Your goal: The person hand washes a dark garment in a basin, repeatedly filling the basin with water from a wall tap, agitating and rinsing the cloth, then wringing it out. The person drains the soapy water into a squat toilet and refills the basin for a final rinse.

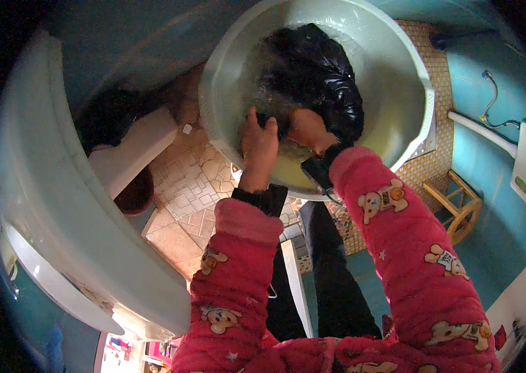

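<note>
Before me is a large pale plastic basin (403,93) with yellowish, cloudy water in it. A black, shiny, padded garment (323,70), perhaps a jacket, lies bunched up and wet in the basin. My left hand (260,144) is at the near left inside the basin, with a dark bit of the cloth pinched between thumb and fingers. Close beside it, my right hand (309,128) grips the same dark cloth, its fingertips hidden in the folds. Both wrists carry black bands, below rolled-up red sleeves with a bear print.
A white washbasin (104,210) curves along the left, with a dark red bucket (137,191) below. At right are a wooden stool (459,205), a white pipe (482,133) and a metal hose (494,98) by the blue wall. Patterned tiles (188,191) cover the floor.
</note>
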The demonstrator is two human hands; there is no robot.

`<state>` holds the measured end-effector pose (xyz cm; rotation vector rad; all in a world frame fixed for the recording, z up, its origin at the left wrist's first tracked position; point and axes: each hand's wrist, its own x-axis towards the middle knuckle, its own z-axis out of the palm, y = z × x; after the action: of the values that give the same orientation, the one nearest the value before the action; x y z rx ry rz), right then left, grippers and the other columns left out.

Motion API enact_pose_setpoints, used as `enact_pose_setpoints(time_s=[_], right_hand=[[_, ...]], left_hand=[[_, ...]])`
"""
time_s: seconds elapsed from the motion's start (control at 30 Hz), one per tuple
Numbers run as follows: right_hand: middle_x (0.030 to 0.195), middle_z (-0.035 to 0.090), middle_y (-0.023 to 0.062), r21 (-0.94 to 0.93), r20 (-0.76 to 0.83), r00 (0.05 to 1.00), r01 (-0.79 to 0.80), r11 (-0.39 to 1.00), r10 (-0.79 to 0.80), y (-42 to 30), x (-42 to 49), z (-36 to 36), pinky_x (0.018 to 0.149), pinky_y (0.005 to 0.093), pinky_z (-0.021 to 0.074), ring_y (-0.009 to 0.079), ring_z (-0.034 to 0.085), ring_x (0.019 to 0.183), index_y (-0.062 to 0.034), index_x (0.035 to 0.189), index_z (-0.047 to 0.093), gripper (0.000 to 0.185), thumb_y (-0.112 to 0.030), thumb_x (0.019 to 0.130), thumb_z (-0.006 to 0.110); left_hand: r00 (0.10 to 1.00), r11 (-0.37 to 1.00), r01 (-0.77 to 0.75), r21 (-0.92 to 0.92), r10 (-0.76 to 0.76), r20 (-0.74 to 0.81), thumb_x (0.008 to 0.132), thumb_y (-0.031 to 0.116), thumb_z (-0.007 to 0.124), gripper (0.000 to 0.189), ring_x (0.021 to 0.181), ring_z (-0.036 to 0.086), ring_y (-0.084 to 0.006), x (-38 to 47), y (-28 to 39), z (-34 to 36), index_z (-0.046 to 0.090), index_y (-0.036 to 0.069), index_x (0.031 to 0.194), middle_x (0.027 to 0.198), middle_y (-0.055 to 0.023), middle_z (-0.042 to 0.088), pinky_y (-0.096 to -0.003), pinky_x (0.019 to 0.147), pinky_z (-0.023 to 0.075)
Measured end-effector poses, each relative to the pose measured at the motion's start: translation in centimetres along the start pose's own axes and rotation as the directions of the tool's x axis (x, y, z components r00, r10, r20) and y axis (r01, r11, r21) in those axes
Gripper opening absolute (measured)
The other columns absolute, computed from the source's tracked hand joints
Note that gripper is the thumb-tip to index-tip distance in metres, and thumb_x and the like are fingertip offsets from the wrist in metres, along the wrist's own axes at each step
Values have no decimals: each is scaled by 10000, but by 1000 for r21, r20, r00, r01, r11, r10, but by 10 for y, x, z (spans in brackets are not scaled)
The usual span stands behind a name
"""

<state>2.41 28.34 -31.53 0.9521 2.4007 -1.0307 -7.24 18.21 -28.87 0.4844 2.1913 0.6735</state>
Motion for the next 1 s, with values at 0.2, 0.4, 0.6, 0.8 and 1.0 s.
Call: enact_pose_setpoints(time_s=[0.2, 0.4, 0.6, 0.8, 1.0], right_hand=[[964, 547, 156, 347, -368, 893, 392, 852, -261, -58, -79, -48, 769, 430, 455, 370, 539, 909, -60, 1022, 519, 509, -151, 561, 714], [839, 560, 155, 391, -442, 869, 410, 824, -223, -77, -94, -71, 712, 441, 455, 381, 555, 817, -69, 931, 555, 306, -183, 651, 606], [779, 576, 197, 272, -515, 839, 354, 895, -176, -66, -62, -52, 640, 424, 459, 387, 568, 736, -39, 819, 578, 209, -207, 696, 555], [841, 600, 190, 74, -372, 922, 149, 986, -111, -21, -21, -52, 650, 415, 455, 366, 570, 729, -35, 936, 581, 220, -172, 792, 487], [758, 567, 61, 546, -303, 953, 183, 817, -11, 9, -14, -11, 573, 306, 433, 178, 545, 659, -15, 1037, 548, 259, -143, 812, 552]], left_hand=[[928, 479, 288, -829, 76, 366, 869, 342, 500, 518, 1055, 500, -244, -38, 29, -18, 391, 108, 1318, 1216, -109, 465, -350, 868, 445], [756, -135, 615, -777, 379, 533, 614, 47, 636, 768, 1103, 439, -235, -52, 30, -9, 335, 6, 1319, 1210, -94, 446, -375, 872, 396], [936, 678, -147, -720, 330, 119, 841, 210, 533, 361, 992, 552, -232, -51, 39, -11, 525, 61, 1169, 1035, -88, 579, -376, 818, 454], [889, 245, 446, -861, -235, 394, 879, 314, 517, 476, 1238, 364, -233, -44, 44, -30, 428, 63, 1274, 1309, -70, 434, -415, 908, 389], [981, 516, 124, -848, 66, 183, 875, 8, 439, 339, 1194, 392, -246, -30, 16, -52, 442, -11, 1213, 1348, -120, 340, -377, 815, 512]])
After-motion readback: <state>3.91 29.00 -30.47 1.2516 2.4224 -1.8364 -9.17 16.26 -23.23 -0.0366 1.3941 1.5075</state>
